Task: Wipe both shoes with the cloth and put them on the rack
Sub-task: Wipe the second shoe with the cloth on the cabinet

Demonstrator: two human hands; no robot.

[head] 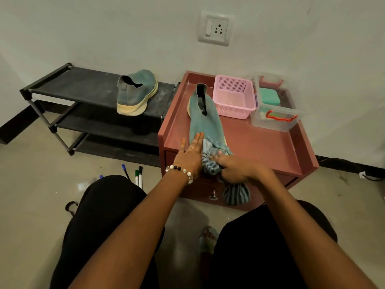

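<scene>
A teal knit shoe (205,119) with a pale rubbery sole lies lengthwise on the smooth maroon cabinet top (260,142), heel toward the wall, toe toward the person; its soft upper looks slack and flattened; the left hand (190,155) lies flat against the shoe's left side, fingers straight and close together, thumb spread apart, gripping nothing; the right hand (233,166) curls round a blue-and-dark striped cloth (210,161), bunched against the toe, with the cloth's loose end hanging over the cabinet's front edge; the second shoe (136,92), same knit, thick cream sole, stands upright on the top fabric shelf of the black tube-framed rack (73,86); a pink perforated plastic basket (234,97) sits just beside the first shoe's heel; a clear lidded box (275,115) stands to its right.
</scene>
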